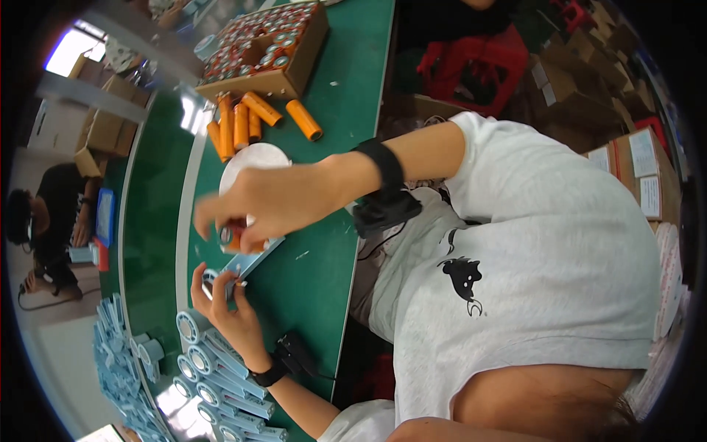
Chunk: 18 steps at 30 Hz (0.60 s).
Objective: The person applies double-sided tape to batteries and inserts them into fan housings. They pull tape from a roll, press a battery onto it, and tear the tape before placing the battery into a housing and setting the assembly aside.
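My right hand (pixel 272 202), palm down and blurred by motion, has an orange battery cell (pixel 234 240) at its thumb and fingers. Just below it, my left hand (pixel 228 302) pinches a light-blue sleeve with a round ringed end; its long flat strip (pixel 254 259) runs up under the right hand. The fingers cover much of both pieces. Beside my left hand lie several light-blue sleeves (pixel 210 394) with ringed ends and flat tails. Several loose orange cells (pixel 303 120) lie above my right hand, and a white round object (pixel 255 158) is partly hidden behind it.
A cardboard box (pixel 302 70) packed with cells stands at the top of the green table (pixel 317 272). Across a divider lies a heap of light-blue sleeves (pixel 121 372). A co-worker (pixel 59 221) sits at far left. A red stool (pixel 479 70) and cartons (pixel 641 173) stand right.
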Tool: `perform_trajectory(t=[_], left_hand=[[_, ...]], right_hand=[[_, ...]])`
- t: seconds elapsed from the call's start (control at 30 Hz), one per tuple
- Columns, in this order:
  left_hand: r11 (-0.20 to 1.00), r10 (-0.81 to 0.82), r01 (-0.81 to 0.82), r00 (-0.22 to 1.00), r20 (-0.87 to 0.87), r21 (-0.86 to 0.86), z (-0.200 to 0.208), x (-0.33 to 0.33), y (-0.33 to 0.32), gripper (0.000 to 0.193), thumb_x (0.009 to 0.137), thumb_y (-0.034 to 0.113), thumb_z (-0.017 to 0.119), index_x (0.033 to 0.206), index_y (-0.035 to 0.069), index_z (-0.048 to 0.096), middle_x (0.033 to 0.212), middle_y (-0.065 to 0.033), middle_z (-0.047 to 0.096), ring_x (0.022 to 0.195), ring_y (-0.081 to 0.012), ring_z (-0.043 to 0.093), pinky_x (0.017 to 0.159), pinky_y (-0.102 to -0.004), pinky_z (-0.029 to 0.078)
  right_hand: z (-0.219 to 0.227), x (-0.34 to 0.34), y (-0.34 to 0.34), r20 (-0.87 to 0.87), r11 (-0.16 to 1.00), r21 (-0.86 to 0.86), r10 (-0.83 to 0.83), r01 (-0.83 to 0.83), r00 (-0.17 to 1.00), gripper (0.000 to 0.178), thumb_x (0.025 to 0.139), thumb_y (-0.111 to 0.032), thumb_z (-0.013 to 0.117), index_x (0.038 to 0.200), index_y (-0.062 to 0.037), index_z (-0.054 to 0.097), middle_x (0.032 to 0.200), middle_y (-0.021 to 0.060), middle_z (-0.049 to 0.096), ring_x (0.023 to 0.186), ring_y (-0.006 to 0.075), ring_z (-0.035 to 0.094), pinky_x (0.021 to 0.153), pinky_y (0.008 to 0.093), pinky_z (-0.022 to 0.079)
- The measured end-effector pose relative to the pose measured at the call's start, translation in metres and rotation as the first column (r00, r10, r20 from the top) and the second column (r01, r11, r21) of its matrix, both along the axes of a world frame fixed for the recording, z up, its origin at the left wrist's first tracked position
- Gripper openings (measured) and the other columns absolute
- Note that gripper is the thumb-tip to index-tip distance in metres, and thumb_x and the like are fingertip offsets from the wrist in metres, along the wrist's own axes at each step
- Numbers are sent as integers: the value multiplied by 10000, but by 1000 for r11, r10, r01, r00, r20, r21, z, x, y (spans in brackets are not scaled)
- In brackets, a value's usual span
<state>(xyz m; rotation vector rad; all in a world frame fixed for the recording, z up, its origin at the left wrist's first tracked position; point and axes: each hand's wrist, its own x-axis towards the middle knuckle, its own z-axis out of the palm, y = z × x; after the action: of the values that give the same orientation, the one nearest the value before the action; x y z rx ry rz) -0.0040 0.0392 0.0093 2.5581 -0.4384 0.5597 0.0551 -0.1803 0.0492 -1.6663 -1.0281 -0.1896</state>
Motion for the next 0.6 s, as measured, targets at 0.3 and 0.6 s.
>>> perform_trajectory(t=[0.3, 0.6], left_hand=[[875, 67, -110, 992, -109, -470, -8, 0, -7, 217, 838, 65, 531, 1025, -44, 514, 1031, -86, 538, 791, -127, 481, 696, -241, 405], [876, 116, -138, 990, -77, -463, -14, -2, -7, 181, 866, 115, 519, 976, -29, 511, 775, -17, 491, 721, -86, 440, 662, -209, 374]], right_hand=[[-14, 10, 19, 303, 873, -488, 171, -2, 938, 126, 688, -17, 559, 803, 19, 525, 699, 118, 600, 675, 309, 604, 558, 378, 478], [5, 30, 51, 281, 783, -602, 391, -156, 876, 113, 751, -75, 510, 790, 25, 546, 730, 175, 594, 692, 343, 593, 547, 409, 462]])
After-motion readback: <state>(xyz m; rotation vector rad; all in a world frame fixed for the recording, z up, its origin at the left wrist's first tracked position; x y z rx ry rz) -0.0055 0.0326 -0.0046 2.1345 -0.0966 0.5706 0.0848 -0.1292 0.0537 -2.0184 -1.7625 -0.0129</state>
